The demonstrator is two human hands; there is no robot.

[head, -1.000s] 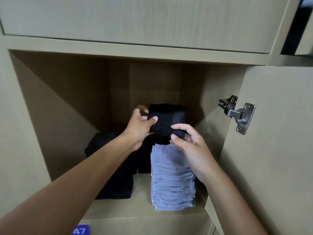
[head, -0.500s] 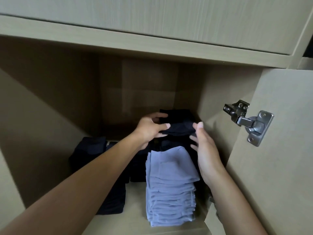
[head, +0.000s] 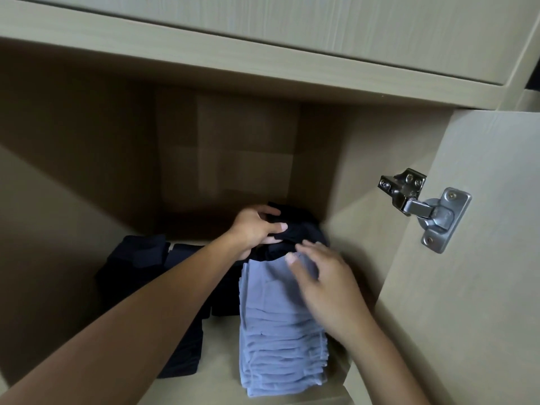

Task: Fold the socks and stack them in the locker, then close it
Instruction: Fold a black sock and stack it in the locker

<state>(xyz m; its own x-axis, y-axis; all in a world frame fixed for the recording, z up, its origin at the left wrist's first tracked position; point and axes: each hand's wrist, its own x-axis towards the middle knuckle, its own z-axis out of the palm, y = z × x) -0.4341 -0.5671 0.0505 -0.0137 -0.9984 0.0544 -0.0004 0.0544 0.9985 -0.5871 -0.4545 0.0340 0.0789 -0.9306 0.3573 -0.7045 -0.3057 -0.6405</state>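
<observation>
A pale beige laminate locker [head: 87, 159] fills the view, its compartment open, with the underside of the shelf above running across at 12 o'clock and the flat beige locker door [head: 482, 287] swung out at 3 o'clock, carried on a silver metal hinge [head: 423, 209]. The upper half of the compartment is open air back to the shadowed rear panel. On the locker floor [head: 222, 361] a tall stack of folded light blue-grey socks [head: 277, 346] stands at 6 o'clock, close to the right wall, its front edge near the floor's lip. At 8 o'clock lower piles of folded dark navy socks [head: 137, 258] sit along the left and back, with a strip of bare floor between them and the blue-grey stack. Behind the blue-grey stack, near the right rear corner, a folded black sock [head: 301, 229] sits atop a dark pile. The left hand [head: 254, 229] reaches in from 8 o'clock, arm extended, thumb over the sock's top and fingers curled beneath, gripping it. The right hand [head: 327, 287] comes from 5 o'clock, fingers spread and relaxed above the blue-grey stack, holding nothing; whether its fingertips touch the black sock cannot be told.
</observation>
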